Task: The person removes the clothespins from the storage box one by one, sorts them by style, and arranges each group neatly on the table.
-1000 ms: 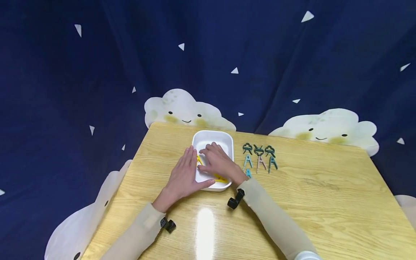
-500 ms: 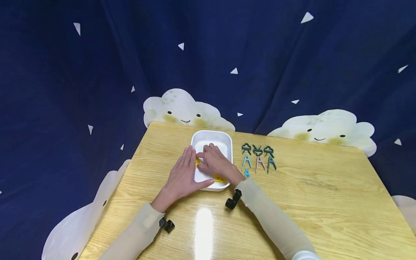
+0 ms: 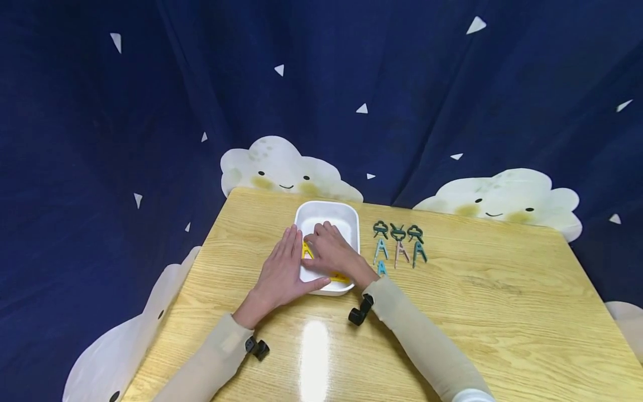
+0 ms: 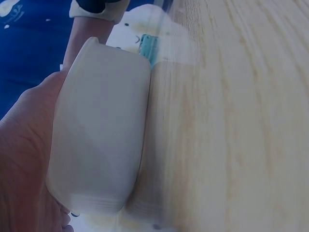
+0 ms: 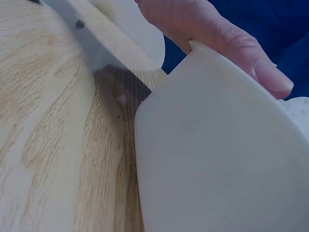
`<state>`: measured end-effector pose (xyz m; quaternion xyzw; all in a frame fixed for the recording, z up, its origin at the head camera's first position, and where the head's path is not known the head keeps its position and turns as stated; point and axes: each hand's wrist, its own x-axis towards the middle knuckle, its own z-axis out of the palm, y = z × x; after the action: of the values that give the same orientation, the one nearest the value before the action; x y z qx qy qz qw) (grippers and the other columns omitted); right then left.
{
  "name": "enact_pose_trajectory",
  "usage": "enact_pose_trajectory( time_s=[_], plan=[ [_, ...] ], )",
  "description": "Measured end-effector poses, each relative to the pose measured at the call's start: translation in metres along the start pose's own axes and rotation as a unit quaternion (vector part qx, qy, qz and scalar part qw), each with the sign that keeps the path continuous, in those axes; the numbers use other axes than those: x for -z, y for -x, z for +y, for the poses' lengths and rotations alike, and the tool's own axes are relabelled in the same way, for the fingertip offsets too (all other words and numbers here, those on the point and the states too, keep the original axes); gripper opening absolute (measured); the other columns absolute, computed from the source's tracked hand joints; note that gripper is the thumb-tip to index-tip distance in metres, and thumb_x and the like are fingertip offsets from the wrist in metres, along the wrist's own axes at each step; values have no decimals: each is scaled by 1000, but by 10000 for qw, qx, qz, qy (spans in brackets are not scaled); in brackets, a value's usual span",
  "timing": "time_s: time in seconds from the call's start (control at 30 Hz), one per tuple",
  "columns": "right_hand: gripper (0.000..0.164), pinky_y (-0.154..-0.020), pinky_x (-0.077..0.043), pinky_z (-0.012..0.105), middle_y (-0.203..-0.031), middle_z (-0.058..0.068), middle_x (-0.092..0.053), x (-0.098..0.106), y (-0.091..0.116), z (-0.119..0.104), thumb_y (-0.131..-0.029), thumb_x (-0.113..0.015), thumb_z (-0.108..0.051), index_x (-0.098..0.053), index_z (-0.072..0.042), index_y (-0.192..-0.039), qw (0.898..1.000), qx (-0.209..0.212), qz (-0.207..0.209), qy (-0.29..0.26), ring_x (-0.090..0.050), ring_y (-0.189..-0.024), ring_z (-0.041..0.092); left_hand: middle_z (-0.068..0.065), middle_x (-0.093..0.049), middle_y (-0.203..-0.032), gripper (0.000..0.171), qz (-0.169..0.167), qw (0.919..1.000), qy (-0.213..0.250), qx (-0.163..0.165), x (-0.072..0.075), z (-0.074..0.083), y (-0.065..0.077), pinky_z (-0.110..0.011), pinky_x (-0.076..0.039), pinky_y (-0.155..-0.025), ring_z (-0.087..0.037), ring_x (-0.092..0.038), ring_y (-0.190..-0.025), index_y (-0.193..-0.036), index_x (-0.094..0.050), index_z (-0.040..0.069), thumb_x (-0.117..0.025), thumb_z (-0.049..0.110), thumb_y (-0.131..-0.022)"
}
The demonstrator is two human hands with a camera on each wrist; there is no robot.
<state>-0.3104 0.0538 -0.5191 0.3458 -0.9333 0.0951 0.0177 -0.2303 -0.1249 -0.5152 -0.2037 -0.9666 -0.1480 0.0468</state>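
Observation:
A white plastic tray stands on the wooden table. My left hand rests along its left rim with straight fingers, the thumb stretched over the near rim. Inside the tray, my right hand bends its index finger and thumb about a yellow clothespin close to the left wall. More yellow clothespin shows at the near end, partly under my right wrist. The left wrist view shows the outer tray wall beside my left palm; in the right wrist view a thumb lies over the rim.
Right of the tray lie three dark green clips in a row. Below them are a light blue clothespin, a pink one and a teal one. A smaller blue clothespin lies nearer. A dark blue curtain hangs behind.
My right thumb and index finger have shifted slightly left around the yellow clothespin by the left wall, which was more covered half a second ago. My left hand stays on the rim.

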Motion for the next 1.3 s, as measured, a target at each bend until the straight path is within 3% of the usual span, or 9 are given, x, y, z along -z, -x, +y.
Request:
enact_pose_trajectory(
  time_s=[0.43,0.83,1.1,1.3],
  plan=[
    [47,-83,-34,34,-95,-1,-49,0,0,-1,-89,-70,-58,-73,-16,-110,9998,49,-120,124,-39,-94,21,-22,-5,-173,133,-4,10000,14,8,1,1,0,-43,-15,-129,-32,-4,-162,-165,-8,-5,-38,96,-83],
    [50,-84,-36,35,-97,0,-51,1,1,-2,-86,-73,-55,-74,-12,-111,9997,75,-233,50,-40,-93,22,-23,-6,-173,134,42,10000,-16,-25,0,1,1,-44,-17,-129,-35,-9,-161,-164,-10,-6,-37,96,-82],
    [56,-83,-39,33,-98,0,-55,0,-2,-2,-84,-73,-58,-76,-10,-112,9997,204,-79,124,-42,-92,21,-23,-5,-173,134,51,10000,22,-29,1,0,2,-44,-17,-129,-35,-9,-161,-164,-8,-6,-38,96,-83],
    [61,-89,-42,35,-106,1,-61,5,0,-2,-84,-73,-59,-75,-8,-118,9997,42,204,-107,-45,-96,20,-22,-6,-173,133,14,10000,-22,0,0,1,1,-43,-15,-129,-32,-5,-162,-164,-10,-5,-36,97,-82]
  ],
)
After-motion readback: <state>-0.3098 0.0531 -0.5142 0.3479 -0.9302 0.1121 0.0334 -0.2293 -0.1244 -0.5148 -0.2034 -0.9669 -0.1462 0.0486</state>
